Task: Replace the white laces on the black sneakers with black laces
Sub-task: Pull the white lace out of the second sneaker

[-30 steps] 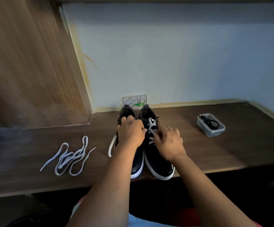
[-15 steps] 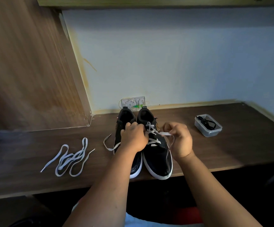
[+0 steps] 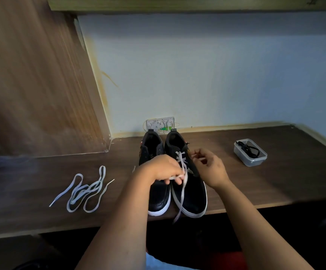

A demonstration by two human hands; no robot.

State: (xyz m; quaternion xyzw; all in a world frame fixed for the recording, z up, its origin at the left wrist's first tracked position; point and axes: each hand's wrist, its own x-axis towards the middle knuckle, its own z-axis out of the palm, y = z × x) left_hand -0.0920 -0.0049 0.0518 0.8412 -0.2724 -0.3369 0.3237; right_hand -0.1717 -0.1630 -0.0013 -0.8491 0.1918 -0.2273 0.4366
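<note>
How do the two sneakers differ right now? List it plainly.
The left sneaker has no lace in its eyelets; the right sneaker still carries a white lace through its upper eyelets, one end hanging past the desk edge. The left hand lies over the left sneaker and pinches that lace; the right hand is beside the right sneaker's eyelets. Both are black with white soles, side by side, toes toward the person.

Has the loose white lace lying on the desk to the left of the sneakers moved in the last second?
No. The loose white lace lies in the same coil, equally far left of the left sneaker.
</note>
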